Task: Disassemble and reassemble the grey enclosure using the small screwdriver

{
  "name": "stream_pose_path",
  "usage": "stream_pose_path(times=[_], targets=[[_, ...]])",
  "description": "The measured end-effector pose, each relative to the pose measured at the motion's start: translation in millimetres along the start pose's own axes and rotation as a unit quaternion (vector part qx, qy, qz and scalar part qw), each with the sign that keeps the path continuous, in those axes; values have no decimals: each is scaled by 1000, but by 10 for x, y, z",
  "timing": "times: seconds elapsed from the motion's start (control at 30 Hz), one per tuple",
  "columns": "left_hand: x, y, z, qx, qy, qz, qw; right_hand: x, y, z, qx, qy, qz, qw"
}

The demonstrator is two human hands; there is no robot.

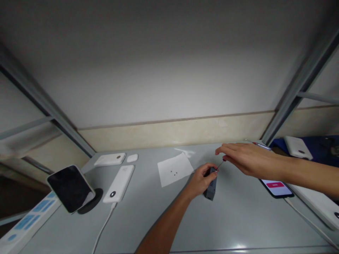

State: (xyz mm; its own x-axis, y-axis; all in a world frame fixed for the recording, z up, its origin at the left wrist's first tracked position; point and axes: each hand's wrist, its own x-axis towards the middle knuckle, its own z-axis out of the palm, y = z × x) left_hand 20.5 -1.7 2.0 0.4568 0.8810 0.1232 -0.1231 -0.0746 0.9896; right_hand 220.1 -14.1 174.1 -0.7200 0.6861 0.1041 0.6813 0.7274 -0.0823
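My left hand (200,180) is wrapped round a small dark grey box with slots in its side (210,189), steadying it on the grey table. In my right hand (239,157) is a thin screwdriver (220,164) with a dark red handle end; its shaft slants down to the far end of the box, close to my left fingertips. The tip itself is too small to make out. Left of the hands lies a white sheet of paper (175,169) with several tiny dark screw-like pieces (174,173) on it.
On the left are a phone on a stand (71,188), a white power bank with a cable (119,184), another power bank (109,159), a small white case (132,158) and a power strip (29,218). At right lies a lit phone (277,189). A wall (169,133) closes the back.
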Motion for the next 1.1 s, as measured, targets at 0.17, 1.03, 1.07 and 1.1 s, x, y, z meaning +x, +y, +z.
stream_pose_path(times=[0.17,1.03,1.07,1.1], targets=[[20,-32,3,-7,18,-18,1000,-60,-78,2,86,25,-25,996],[-27,249,-60,95,68,-40,992,0,237,490,367,181,99,907],[-31,267,-61,105,68,-37,991,22,300,563,399,219,111,883],[-36,283,-61,116,67,-32,990,50,365,645,436,263,125,851]])
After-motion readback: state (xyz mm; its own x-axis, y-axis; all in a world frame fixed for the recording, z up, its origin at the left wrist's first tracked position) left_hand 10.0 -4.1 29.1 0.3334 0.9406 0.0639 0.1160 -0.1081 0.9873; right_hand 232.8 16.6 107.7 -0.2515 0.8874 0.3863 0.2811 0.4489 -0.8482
